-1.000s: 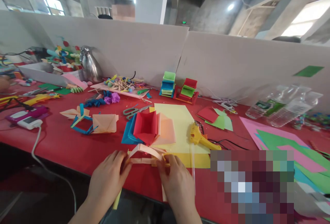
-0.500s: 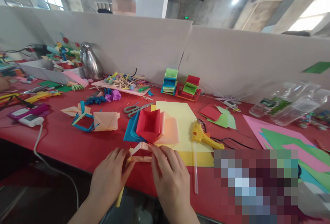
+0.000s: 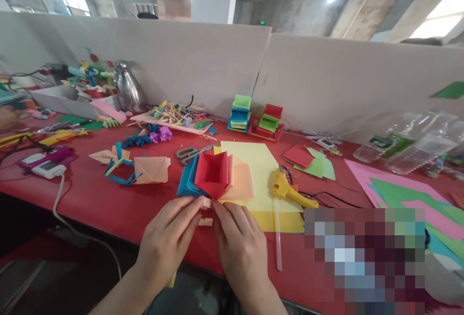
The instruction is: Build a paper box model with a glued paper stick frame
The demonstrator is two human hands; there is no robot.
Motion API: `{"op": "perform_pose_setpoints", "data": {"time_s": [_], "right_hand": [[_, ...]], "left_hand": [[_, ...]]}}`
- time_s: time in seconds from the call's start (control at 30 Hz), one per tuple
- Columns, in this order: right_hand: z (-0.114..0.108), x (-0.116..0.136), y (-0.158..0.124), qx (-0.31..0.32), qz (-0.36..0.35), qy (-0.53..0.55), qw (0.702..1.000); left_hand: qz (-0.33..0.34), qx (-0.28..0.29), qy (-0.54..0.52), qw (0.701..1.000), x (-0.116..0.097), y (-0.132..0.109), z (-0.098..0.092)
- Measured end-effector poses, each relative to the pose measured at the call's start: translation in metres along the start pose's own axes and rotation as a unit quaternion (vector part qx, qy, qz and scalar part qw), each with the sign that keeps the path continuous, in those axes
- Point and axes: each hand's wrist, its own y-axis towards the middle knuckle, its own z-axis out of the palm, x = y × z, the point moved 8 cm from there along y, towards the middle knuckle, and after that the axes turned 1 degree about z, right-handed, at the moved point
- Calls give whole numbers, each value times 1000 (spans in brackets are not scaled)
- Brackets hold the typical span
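Observation:
My left hand [image 3: 173,237] and my right hand [image 3: 237,242] are close together at the front of the red table, both with fingers closed on a folded peach paper strip [image 3: 206,221]. Only short pieces of the strip show between the fingers; the hands hide the rest. Just beyond the fingertips sits a red paper box [image 3: 212,170], its open side facing me. Blue folded paper [image 3: 188,179] lies against its left, and peach folded paper [image 3: 242,179] against its right. A bit of yellow paper [image 3: 172,280] shows below my left hand.
A yellow glue gun [image 3: 290,192] with a clear glue stick [image 3: 278,242] lies to the right on yellow sheets [image 3: 259,153]. Scissors [image 3: 190,152], a peach paper piece [image 3: 152,169] and a blue paper frame [image 3: 119,172] lie left. Small stacked paper boxes [image 3: 239,114] stand near the partition.
My left hand has moved right along the peach strip, close to my right hand, covering more of it. My right hand has stayed nearly in place.

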Motion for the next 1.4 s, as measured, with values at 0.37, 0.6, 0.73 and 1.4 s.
{"op": "perform_pose_setpoints", "data": {"time_s": [0.37,0.6,0.73,1.4], "right_hand": [[-4,-8,-1,-57,29,0,998],[-6,-9,0,-80,24,9,996],[-10,-9,0,-92,28,18,995],[-10,-9,4,-55,81,83,992]], "left_hand": [[30,-6,-16,999,-4,8,4],[55,-13,-28,998,-11,12,5],[52,2,-45,998,-13,13,7],[18,-10,-105,994,-6,12,8]]}}
